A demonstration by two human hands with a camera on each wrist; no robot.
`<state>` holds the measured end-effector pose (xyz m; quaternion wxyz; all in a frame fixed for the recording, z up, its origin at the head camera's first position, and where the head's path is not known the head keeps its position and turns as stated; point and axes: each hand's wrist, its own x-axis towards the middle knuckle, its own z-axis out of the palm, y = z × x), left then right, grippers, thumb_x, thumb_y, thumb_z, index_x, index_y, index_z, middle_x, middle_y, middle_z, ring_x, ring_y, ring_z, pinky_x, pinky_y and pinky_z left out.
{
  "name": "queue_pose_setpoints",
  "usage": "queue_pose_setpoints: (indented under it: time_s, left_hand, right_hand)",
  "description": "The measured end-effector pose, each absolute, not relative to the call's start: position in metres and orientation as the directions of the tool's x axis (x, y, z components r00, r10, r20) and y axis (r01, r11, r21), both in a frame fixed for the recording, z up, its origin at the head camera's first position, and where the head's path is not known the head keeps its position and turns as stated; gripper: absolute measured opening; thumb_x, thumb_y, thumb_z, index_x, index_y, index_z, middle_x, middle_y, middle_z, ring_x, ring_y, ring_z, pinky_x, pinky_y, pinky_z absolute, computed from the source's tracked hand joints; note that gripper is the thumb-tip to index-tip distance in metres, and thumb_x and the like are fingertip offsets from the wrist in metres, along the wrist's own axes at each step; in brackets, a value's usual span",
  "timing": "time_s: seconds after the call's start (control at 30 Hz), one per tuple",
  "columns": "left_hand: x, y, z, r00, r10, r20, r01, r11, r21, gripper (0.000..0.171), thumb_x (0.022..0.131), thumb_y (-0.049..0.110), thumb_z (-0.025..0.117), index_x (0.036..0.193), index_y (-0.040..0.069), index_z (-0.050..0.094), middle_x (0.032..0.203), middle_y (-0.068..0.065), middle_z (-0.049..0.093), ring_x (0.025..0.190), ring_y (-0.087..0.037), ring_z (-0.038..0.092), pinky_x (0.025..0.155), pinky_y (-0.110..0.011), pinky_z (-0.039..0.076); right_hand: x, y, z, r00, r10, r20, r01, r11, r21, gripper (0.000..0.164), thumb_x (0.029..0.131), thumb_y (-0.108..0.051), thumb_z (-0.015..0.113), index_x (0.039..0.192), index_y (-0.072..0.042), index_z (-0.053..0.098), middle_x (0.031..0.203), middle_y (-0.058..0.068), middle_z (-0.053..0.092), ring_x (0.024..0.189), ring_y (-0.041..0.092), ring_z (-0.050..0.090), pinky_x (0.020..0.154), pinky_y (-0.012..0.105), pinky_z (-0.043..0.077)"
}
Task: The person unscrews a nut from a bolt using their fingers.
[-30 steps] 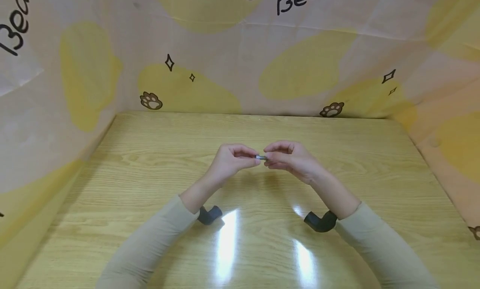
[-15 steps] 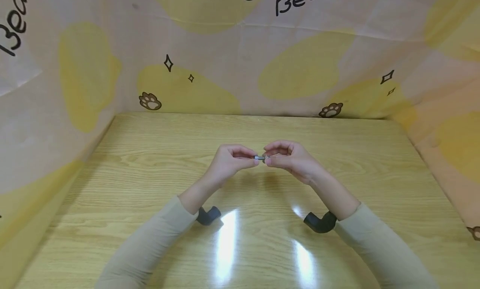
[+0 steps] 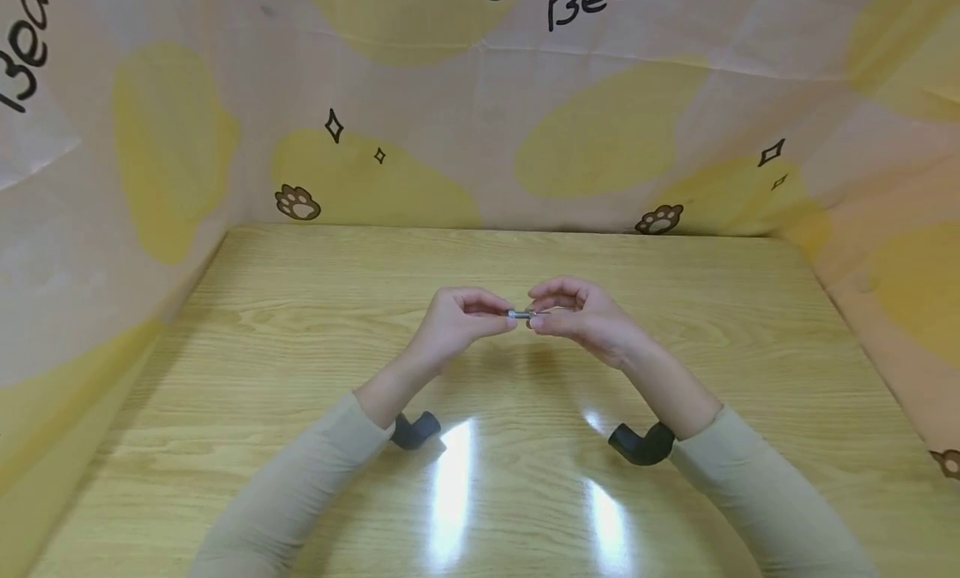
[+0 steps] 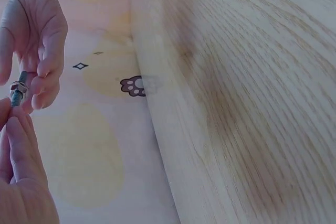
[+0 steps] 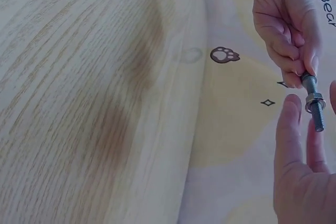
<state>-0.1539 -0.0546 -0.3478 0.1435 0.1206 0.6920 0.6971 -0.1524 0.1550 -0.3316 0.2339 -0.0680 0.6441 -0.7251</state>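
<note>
My left hand point(image 3: 468, 316) pinches the head end of a metal bolt point(image 5: 311, 83) between thumb and fingers. The bolt lies nearly level in the head view, above the table, its threaded end pointing right. A nut point(image 5: 315, 98) and a washer point(image 5: 316, 105) sit partway along the shank, with bare thread point(image 4: 22, 76) beyond them. My right hand point(image 3: 577, 316) is around the threaded end, fingers bent loosely and spread. In the right wrist view its fingertips point(image 5: 292, 103) stand apart from the nut, which shows uncovered between them.
Beneath both hands is a wood-grain table point(image 3: 360, 270) with bright reflections near its front. Patterned cloth point(image 3: 480, 103) rises at the back and along both sides. A black curved piece point(image 3: 415, 431) shows by the left wrist, another black piece point(image 3: 641, 445) by the right wrist.
The right fingers, close over the bolt's end earlier, have spread, and more of the bolt shows between the hands. The left hand keeps its pinch and has shifted slightly left.
</note>
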Motion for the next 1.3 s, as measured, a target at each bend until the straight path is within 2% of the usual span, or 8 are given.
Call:
queue_pose_setpoints:
  time_s: [0.13,0.23,0.5,0.63,0.73,1.0,1.17,1.3]
  left_hand:
    - [-0.1529,-0.0535,-0.3480,-0.930,0.367,-0.031,-0.034,-0.003,0.999,0.021,0.078,0.002,0.073,0.097,-0.006,0.067,0.091,-0.012,0.069,0.084,-0.021,0.067,0.082,-0.034,0.053]
    - [-0.1529,-0.0524,-0.3477,-0.928,0.372,-0.028,-0.035,-0.011,0.999,0.022,0.079,0.003,0.073,0.097,-0.007,0.066,0.091,-0.012,0.069,0.084,-0.021,0.067,0.082,-0.034,0.053]
    - [-0.1527,-0.0523,-0.3478,-0.928,0.371,-0.029,-0.037,-0.013,0.999,0.022,0.078,0.002,0.073,0.097,-0.007,0.067,0.090,-0.011,0.069,0.083,-0.020,0.067,0.082,-0.034,0.053]
    - [-0.1527,-0.0518,-0.3489,-0.929,0.369,-0.032,-0.040,-0.014,0.999,0.021,0.078,0.001,0.073,0.097,-0.007,0.067,0.090,-0.011,0.069,0.083,-0.020,0.067,0.082,-0.034,0.053]
    - [-0.1523,-0.0515,-0.3493,-0.928,0.371,-0.030,-0.039,-0.016,0.999,0.021,0.078,0.001,0.073,0.097,-0.007,0.066,0.090,-0.011,0.069,0.083,-0.020,0.067,0.082,-0.034,0.053]
    - [-0.1518,-0.0525,-0.3500,-0.930,0.367,-0.020,-0.025,-0.010,1.000,0.021,0.078,0.001,0.073,0.096,-0.007,0.067,0.091,-0.012,0.068,0.083,-0.021,0.067,0.081,-0.034,0.053]
    - [-0.1521,-0.0526,-0.3508,-0.930,0.368,-0.016,-0.020,-0.008,1.000,0.022,0.078,0.002,0.073,0.096,-0.006,0.067,0.091,-0.012,0.068,0.082,-0.020,0.067,0.081,-0.034,0.053]
    - [-0.1518,-0.0527,-0.3502,-0.928,0.373,-0.015,-0.022,-0.015,1.000,0.021,0.078,0.001,0.073,0.097,-0.007,0.067,0.091,-0.012,0.068,0.082,-0.021,0.067,0.081,-0.035,0.053]
  right_hand:
    - [-0.1515,0.1526,-0.3300,-0.868,-0.431,-0.247,0.308,-0.078,-0.948,0.007,0.093,-0.004,0.055,0.095,-0.006,0.062,0.080,0.005,0.067,0.069,0.014,0.066,0.068,0.025,0.055]
    - [-0.1509,0.1525,-0.3305,-0.863,-0.438,-0.252,0.318,-0.083,-0.944,0.013,0.094,-0.007,0.053,0.088,-0.007,0.065,0.073,0.005,0.067,0.063,0.013,0.065,0.062,0.023,0.055]
    - [-0.1510,0.1555,-0.3320,-0.885,-0.424,-0.194,0.226,-0.025,-0.974,0.024,0.086,0.005,0.058,0.106,-0.007,0.056,0.102,0.007,0.058,0.088,0.017,0.062,0.082,0.029,0.052]
    - [-0.1511,0.1544,-0.3317,-0.876,-0.423,-0.232,0.286,-0.069,-0.956,0.009,0.093,-0.006,0.054,0.099,-0.006,0.060,0.090,0.007,0.063,0.074,0.015,0.065,0.072,0.026,0.055]
    - [-0.1506,0.1544,-0.3328,-0.867,-0.433,-0.246,0.315,-0.093,-0.945,0.013,0.095,-0.007,0.052,0.090,-0.006,0.064,0.075,0.006,0.066,0.064,0.013,0.065,0.064,0.024,0.055]
    - [-0.1501,0.1569,-0.3347,-0.881,-0.436,-0.183,0.246,-0.092,-0.965,0.018,0.087,0.007,0.055,0.094,-0.007,0.062,0.087,0.004,0.065,0.079,0.014,0.065,0.078,0.028,0.054]
    - [-0.1494,0.1540,-0.3329,-0.865,-0.438,-0.242,0.317,-0.105,-0.943,0.012,0.095,-0.007,0.052,0.091,-0.007,0.064,0.079,0.006,0.067,0.069,0.014,0.066,0.068,0.025,0.055]
    - [-0.1492,0.1531,-0.3338,-0.862,-0.450,-0.234,0.315,-0.113,-0.942,0.014,0.092,-0.001,0.053,0.087,-0.006,0.065,0.077,0.007,0.067,0.067,0.013,0.066,0.067,0.024,0.055]
